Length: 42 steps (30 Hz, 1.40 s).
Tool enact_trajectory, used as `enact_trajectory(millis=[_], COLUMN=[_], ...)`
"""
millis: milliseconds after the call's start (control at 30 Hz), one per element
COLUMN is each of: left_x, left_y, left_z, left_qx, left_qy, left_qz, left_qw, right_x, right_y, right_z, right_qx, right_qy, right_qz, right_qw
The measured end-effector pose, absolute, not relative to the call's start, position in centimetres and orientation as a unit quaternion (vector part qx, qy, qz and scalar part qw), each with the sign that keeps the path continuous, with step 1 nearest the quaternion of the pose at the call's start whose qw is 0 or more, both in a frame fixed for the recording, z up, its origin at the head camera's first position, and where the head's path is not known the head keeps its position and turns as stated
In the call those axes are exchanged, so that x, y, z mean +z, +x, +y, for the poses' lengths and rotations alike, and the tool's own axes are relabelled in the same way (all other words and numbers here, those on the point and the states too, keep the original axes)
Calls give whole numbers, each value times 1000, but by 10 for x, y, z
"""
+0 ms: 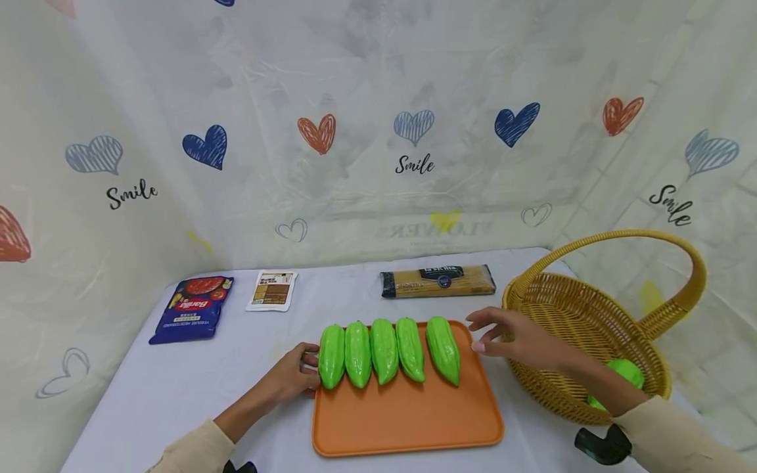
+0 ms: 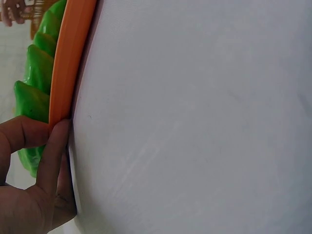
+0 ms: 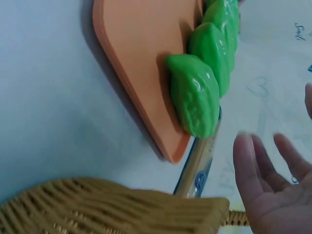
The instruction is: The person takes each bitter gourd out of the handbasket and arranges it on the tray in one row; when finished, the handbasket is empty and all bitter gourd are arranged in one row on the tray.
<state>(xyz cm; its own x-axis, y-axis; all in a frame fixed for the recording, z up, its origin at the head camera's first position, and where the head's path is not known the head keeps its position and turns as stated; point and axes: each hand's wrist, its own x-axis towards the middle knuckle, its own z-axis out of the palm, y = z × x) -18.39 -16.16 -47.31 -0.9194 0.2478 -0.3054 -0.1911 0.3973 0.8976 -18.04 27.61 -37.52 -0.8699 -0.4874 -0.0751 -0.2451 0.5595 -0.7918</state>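
An orange tray [image 1: 408, 420] lies on the white table with several glossy green ridged fruits in a row along its far half. The rightmost green fruit [image 1: 443, 351] stands a little apart from the others. At the tray's left edge my left hand [image 1: 292, 374] pinches the rim between thumb and fingers, beside the leftmost fruit [image 1: 332, 358]. My right hand [image 1: 520, 338] hovers by the tray's far right corner with fingers spread and nothing in them. In the right wrist view, the fingers [image 3: 246, 165] are apart from the nearest fruit [image 3: 195, 95].
A wicker basket [image 1: 562, 315] with a tall handle stands at the right, under my right forearm, holding more green fruit [image 1: 623, 371]. Behind the tray lies a pasta pack [image 1: 440, 282]. A blue Barilla pouch [image 1: 192, 309] and a white-brown sachet [image 1: 272, 291] lie back left.
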Motion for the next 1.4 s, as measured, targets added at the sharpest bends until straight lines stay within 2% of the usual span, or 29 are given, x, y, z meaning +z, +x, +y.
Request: enact_trajectory(millis=[267, 500, 567, 800, 1133, 1400], left_x=[-474, -473, -473, -475, -474, -473], left_y=[-184, -184, -184, -185, -185, -185], left_z=[-161, -160, -160, -161, -160, -161], left_qx=[548, 547, 548, 544, 541, 546], left_qy=[24, 24, 25, 16, 14, 18], left_qz=[812, 814, 813, 816, 818, 815], left_qw=[198, 195, 194, 195, 193, 193], right_x=[-358, -341, -340, -349, -353, -355], right_y=[-167, -171, -176, -187, -188, -189], right_z=[316, 355, 365, 394, 426, 430], right_qx=[-414, -447, -441, -390, -308, -270], right_qy=[-293, -249, -238, -167, -51, -27], right_qz=[827, 791, 800, 867, 904, 914], right_qw=[242, 335, 331, 262, 292, 301])
